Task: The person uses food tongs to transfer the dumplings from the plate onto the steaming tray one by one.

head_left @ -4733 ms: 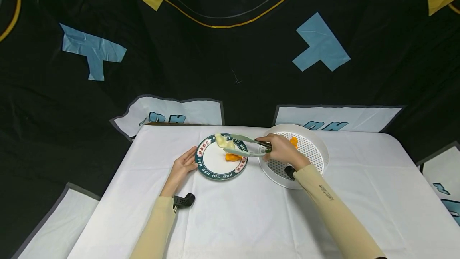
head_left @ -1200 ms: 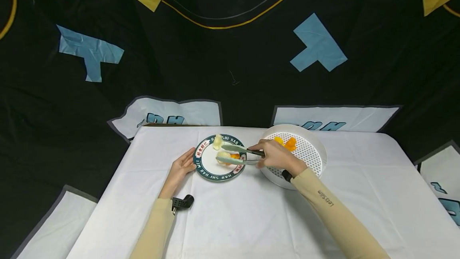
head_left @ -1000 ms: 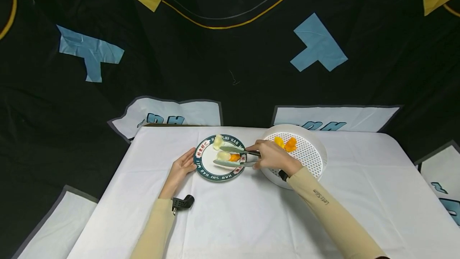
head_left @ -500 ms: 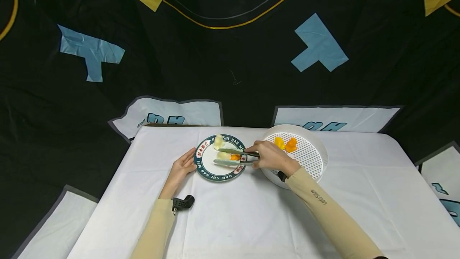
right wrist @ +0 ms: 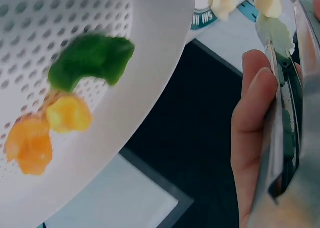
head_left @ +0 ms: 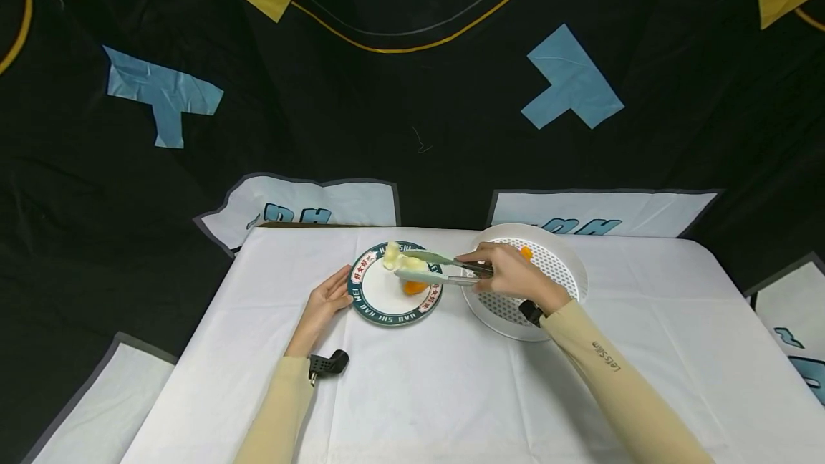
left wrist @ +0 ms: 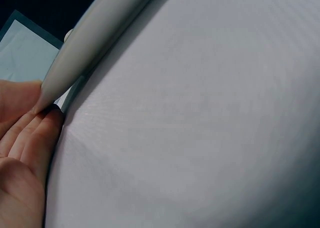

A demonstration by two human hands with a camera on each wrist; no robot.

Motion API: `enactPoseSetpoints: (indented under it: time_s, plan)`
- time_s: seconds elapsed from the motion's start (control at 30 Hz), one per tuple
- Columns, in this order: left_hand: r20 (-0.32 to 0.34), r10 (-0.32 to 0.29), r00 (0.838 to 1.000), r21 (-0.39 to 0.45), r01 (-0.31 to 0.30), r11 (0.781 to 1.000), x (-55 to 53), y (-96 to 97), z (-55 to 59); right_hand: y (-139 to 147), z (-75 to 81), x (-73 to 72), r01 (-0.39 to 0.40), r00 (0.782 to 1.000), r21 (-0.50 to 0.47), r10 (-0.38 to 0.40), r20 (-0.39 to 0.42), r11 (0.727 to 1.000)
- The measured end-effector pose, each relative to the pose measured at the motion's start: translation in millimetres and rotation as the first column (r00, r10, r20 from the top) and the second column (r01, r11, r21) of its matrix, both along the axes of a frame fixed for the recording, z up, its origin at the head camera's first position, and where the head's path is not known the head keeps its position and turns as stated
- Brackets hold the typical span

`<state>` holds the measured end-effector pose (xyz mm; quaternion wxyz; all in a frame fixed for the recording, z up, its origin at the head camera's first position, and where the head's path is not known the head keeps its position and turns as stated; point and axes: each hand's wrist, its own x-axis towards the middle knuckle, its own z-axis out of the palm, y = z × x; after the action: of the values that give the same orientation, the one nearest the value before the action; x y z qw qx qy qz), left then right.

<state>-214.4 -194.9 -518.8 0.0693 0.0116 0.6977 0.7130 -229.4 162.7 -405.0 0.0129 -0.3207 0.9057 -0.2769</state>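
Observation:
My left hand (head_left: 329, 299) holds the left rim of a white plate (head_left: 384, 299) with a green lettered border. In the left wrist view the thumb lies on one side of the rim and the fingers on the other. My right hand (head_left: 509, 274) grips metal tongs (head_left: 477, 268) with pale green tips. Between those tips is a pale yellow chunk (head_left: 414, 263), raised over the plate in the right wrist view. A second pale chunk (head_left: 391, 254) and an orange piece (head_left: 415, 288) lie on the plate, the orange one partly covered by the tongs.
To the right stands a round white perforated tray (head_left: 567, 253), partly under my right forearm. In it lie a green piece (right wrist: 95, 60), a yellow piece (right wrist: 70, 114) and an orange piece (right wrist: 30, 143). White cloth (head_left: 419, 392) covers the table; a dark curtain (head_left: 399, 127) hangs behind.
The tongs have closed on the pale chunk and moved up and right, away from the orange piece. My right hand now covers more of the tray. The left hand and plate stay put.

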Motion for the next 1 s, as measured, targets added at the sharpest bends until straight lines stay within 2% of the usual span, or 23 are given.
enactPoseSetpoints:
  time_s: [0.23, 0.53, 0.83, 1.0]
  plan:
    - [0.011, 0.01, 1.0, 0.016, -0.01, 1.0, 0.1, 0.9, 1.5, 29, 6.8, 5.1, 0.021, 1.0, -0.063, -0.021, 0.002, 0.998]
    - [0.007, 0.006, 1.0, 0.009, -0.006, 1.0, -0.5, 1.2, 0.3, 73, 7.8, 14.9, 0.111, 0.994, -0.063, -0.112, -0.009, 0.992]
    - [0.005, -0.001, 1.0, 0.009, 0.001, 1.0, -0.3, 0.3, -0.1, 117, -2.3, 32.5, 0.255, 0.967, -0.073, -0.254, 0.025, 0.964]
    - [0.001, -0.001, 1.0, 0.011, 0.001, 1.0, 0.0, 0.2, 0.4, 137, -11.9, 41.6, 0.293, 0.956, -0.054, -0.293, 0.009, 0.955]
